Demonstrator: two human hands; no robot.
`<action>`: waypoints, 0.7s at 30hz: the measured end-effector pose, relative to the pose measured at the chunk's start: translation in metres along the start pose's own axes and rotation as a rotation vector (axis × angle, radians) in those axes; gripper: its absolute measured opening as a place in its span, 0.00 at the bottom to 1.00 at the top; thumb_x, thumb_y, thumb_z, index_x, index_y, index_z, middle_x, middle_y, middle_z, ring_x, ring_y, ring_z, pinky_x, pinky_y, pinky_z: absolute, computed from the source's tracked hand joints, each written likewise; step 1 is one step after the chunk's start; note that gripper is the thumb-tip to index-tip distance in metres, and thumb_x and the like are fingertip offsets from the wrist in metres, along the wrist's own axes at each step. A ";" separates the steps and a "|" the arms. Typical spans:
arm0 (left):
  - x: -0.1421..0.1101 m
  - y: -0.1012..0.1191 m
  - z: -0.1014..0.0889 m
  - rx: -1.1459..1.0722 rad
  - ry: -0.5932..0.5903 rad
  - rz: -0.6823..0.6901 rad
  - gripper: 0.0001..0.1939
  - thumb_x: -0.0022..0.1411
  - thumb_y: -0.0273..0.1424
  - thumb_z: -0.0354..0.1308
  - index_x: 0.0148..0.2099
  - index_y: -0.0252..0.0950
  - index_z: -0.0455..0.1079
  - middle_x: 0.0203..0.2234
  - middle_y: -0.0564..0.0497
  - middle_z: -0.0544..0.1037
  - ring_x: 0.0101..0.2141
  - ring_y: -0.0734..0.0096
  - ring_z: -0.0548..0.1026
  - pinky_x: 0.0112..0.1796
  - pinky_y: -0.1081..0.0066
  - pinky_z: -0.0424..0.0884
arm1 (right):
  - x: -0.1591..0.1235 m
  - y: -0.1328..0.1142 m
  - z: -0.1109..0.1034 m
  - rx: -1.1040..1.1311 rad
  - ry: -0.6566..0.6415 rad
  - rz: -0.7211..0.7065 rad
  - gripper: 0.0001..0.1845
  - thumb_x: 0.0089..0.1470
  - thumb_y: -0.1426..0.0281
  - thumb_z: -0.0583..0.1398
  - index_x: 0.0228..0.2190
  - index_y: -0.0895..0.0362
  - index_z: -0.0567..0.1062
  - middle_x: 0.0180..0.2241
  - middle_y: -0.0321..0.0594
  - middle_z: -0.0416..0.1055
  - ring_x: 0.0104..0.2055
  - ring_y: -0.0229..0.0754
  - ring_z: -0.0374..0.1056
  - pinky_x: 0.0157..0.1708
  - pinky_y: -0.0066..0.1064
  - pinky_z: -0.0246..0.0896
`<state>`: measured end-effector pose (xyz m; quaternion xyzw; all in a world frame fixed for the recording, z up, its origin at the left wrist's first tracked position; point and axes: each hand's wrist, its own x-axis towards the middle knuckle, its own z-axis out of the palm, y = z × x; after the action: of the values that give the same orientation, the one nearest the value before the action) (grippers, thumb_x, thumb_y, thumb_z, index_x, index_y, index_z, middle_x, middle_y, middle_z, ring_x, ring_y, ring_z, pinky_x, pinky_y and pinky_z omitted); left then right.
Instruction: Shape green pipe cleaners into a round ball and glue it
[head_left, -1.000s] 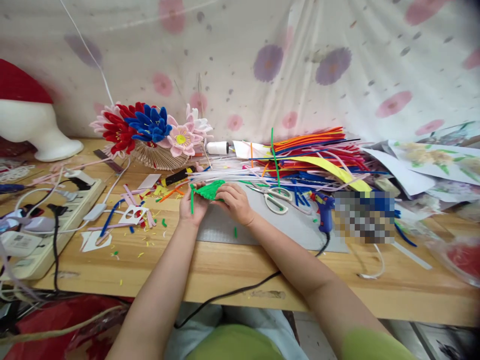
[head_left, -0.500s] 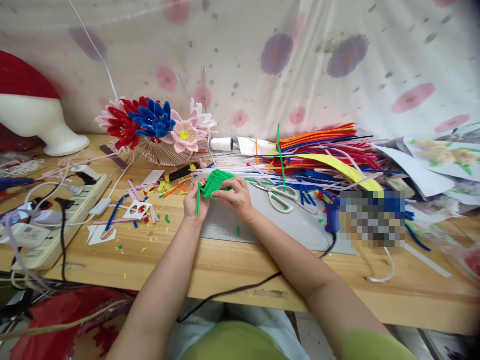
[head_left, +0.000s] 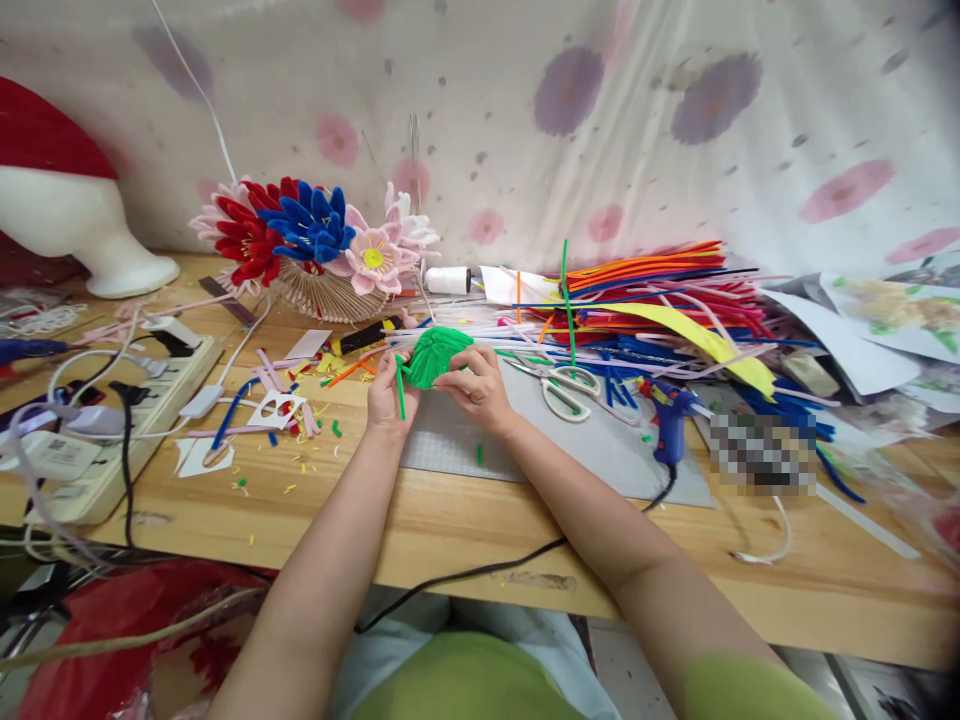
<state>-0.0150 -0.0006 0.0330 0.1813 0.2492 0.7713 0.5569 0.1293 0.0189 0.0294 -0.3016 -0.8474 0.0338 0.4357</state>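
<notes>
A green leaf made of pipe cleaners (head_left: 441,354) is held up between my two hands over the grey mat. My left hand (head_left: 390,398) grips its stem end, and a short green stem (head_left: 400,388) juts down past the fingers. With thumb and fingers pinched together, my right hand (head_left: 476,388) holds the leaf's lower right edge. White-handled scissors (head_left: 562,388) lie half open on the mat, right of my right hand. A small green snippet (head_left: 480,454) rests below the hands.
A blue glue gun (head_left: 667,430) stands at the mat's right, its black cord running to the front edge. Bundled coloured pipe cleaners (head_left: 645,275) lie behind. Pipe-cleaner flowers (head_left: 311,228) stand at back left, near a power strip (head_left: 150,425). Paper scraps and trimmings litter the left.
The leaf has been tilted so more of its broad ribbed face shows. Both hands keep hold of it, and the right fingers have shifted slightly along its lower edge.
</notes>
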 end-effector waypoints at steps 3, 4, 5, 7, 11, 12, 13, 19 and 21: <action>0.000 0.002 0.000 -0.010 -0.007 0.004 0.13 0.59 0.26 0.51 0.23 0.35 0.68 0.24 0.52 0.71 0.32 0.75 0.71 0.42 0.71 0.67 | 0.001 0.004 -0.006 0.003 0.041 -0.010 0.10 0.50 0.60 0.59 0.32 0.49 0.77 0.37 0.41 0.65 0.44 0.43 0.57 0.47 0.38 0.53; -0.001 0.002 0.001 -0.009 -0.012 0.004 0.12 0.58 0.26 0.51 0.23 0.35 0.68 0.24 0.52 0.71 0.32 0.75 0.72 0.42 0.71 0.67 | 0.001 0.006 -0.009 0.007 0.052 -0.013 0.11 0.49 0.59 0.60 0.33 0.49 0.77 0.38 0.41 0.65 0.44 0.43 0.57 0.47 0.38 0.52; -0.001 0.003 0.001 -0.005 -0.019 0.004 0.12 0.58 0.26 0.52 0.23 0.35 0.68 0.24 0.52 0.71 0.32 0.75 0.72 0.41 0.71 0.68 | 0.001 0.008 -0.012 0.009 0.057 -0.010 0.12 0.48 0.59 0.60 0.35 0.49 0.77 0.39 0.41 0.65 0.45 0.43 0.57 0.48 0.38 0.52; -0.002 0.003 0.002 0.010 -0.033 0.008 0.12 0.57 0.26 0.53 0.22 0.35 0.67 0.23 0.52 0.71 0.33 0.74 0.72 0.41 0.70 0.68 | 0.000 0.010 -0.016 0.012 0.046 0.007 0.11 0.48 0.60 0.60 0.34 0.48 0.77 0.39 0.41 0.64 0.45 0.43 0.57 0.48 0.39 0.52; -0.003 0.001 0.002 0.039 -0.051 0.008 0.12 0.56 0.25 0.54 0.21 0.35 0.67 0.22 0.53 0.70 0.33 0.75 0.72 0.43 0.71 0.67 | -0.002 0.012 -0.017 0.024 0.025 0.010 0.06 0.50 0.63 0.60 0.28 0.48 0.77 0.35 0.40 0.65 0.43 0.43 0.57 0.46 0.39 0.53; -0.002 0.001 0.001 0.041 -0.058 0.007 0.12 0.57 0.25 0.53 0.21 0.35 0.67 0.23 0.53 0.70 0.33 0.75 0.72 0.43 0.71 0.66 | -0.002 0.011 -0.016 0.032 0.028 0.003 0.06 0.50 0.64 0.59 0.27 0.48 0.77 0.34 0.39 0.66 0.43 0.43 0.57 0.46 0.39 0.53; -0.002 0.001 0.000 0.041 -0.065 0.005 0.12 0.57 0.25 0.53 0.21 0.35 0.67 0.23 0.53 0.70 0.34 0.74 0.72 0.43 0.71 0.66 | -0.003 0.011 -0.016 0.043 0.031 -0.001 0.06 0.51 0.65 0.59 0.26 0.48 0.77 0.33 0.39 0.66 0.43 0.43 0.57 0.46 0.39 0.53; 0.002 0.010 -0.003 0.106 -0.089 0.029 0.12 0.56 0.24 0.53 0.21 0.35 0.67 0.24 0.52 0.70 0.35 0.72 0.71 0.46 0.69 0.64 | 0.002 0.021 -0.021 0.323 0.050 0.241 0.21 0.43 0.56 0.63 0.40 0.50 0.72 0.45 0.43 0.64 0.48 0.44 0.60 0.49 0.41 0.56; 0.002 0.014 -0.003 0.165 -0.113 0.029 0.12 0.55 0.23 0.54 0.20 0.35 0.66 0.24 0.51 0.70 0.36 0.71 0.71 0.46 0.69 0.63 | 0.002 0.026 -0.021 0.555 0.014 0.427 0.32 0.43 0.54 0.62 0.49 0.51 0.64 0.48 0.45 0.63 0.47 0.43 0.62 0.47 0.40 0.59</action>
<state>-0.0282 -0.0028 0.0393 0.2734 0.2774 0.7446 0.5421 0.1571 0.0372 0.0360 -0.3421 -0.7209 0.3511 0.4899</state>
